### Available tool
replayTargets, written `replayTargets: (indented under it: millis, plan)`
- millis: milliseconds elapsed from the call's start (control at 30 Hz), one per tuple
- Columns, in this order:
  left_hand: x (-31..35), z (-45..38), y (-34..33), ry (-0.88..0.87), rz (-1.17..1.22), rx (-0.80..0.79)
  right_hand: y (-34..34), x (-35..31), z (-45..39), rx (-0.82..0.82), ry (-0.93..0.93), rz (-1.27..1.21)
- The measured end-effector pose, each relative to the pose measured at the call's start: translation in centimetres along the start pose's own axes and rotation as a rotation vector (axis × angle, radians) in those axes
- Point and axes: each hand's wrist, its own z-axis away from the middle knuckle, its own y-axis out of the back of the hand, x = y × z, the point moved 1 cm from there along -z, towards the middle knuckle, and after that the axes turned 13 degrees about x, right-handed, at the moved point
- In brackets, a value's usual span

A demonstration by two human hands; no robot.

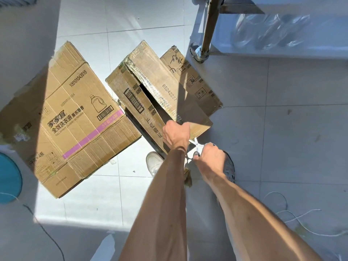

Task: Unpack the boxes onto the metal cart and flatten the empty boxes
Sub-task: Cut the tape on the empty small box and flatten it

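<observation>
You cannot see inside the open box (160, 95); its gap is dark. Your left hand (176, 135) covers the box's near corner, and your right hand (211, 157) hides most of the scissors (196, 146). The cart (209, 34) is cut off at the top and right edges, and the clear things (269, 31) on its shelf are too blurred to name. The blue round thing (8, 178) runs off the left edge.

Count, head view:
- Cardboard boxes: 3. Detergent box (75, 117), far left of the fingers; open box (150, 95), its flap at the left fingertips; third box (190, 80), beyond it.
- Hands: 2. Left hand (176, 135), right hand (210, 157).
- Scissors (196, 146): 1 pair, in the right fingers.
- Shoes: 2. Pale shoe (153, 162), dark shoe (229, 168).
- Metal cart (209, 29): 1.
</observation>
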Motion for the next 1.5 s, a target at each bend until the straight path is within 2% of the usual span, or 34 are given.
replayTargets:
  millis: [100,433,533,633,733,833,967,1100,1167,1233,1367,1500]
  plan:
    - [-0.4,0.1,0.0,0.007,-0.001,-0.005,0.5,0.2,0.2,-0.016,0.066,0.091]
    - [-1.6,0.2,0.9,0.022,0.077,0.071,-0.4,1.1,1.5,-0.052,0.193,0.168]
    - [-0.8,0.4,0.3,0.108,0.188,0.003,-0.5,0.9,1.7,-0.066,0.202,0.226]
    - [-0.4,0.5,-0.6,0.142,0.247,-0.054,-0.1,0.6,1.3,0.005,0.152,0.154]
    - [-0.8,0.7,-0.8,0.116,0.305,-0.03,1.0,0.3,0.3,-0.071,0.02,0.07]
    - [-1.2,0.7,-0.2,0.064,0.235,-0.031,1.0,1.3,0.3,-0.145,-0.164,-0.022]
    - [-0.5,0.4,1.1,0.03,0.103,0.049,1.5,3.1,0.6,-0.018,-0.529,-0.18]
    - [1.7,0.6,1.6,0.187,0.042,0.005,2.7,3.6,0.5,0.0,-0.802,-0.349]
    - [2.7,0.0,1.4,0.251,0.073,-0.033,3.7,3.3,-0.1,0.088,-0.865,-0.409]
    - [3.5,-1.2,1.4,0.3,0.185,-0.055,4.6,2.3,-1.0,0.161,-0.807,-0.468]
    - [4.1,-2.7,2.4,0.327,0.296,-0.058,6.2,-1.1,-2.0,0.174,-0.475,-0.475]
    - [2.1,-3.6,4.3,0.269,0.32,-0.089,8.5,-5.6,-2.9,0.194,-0.428,-0.499]
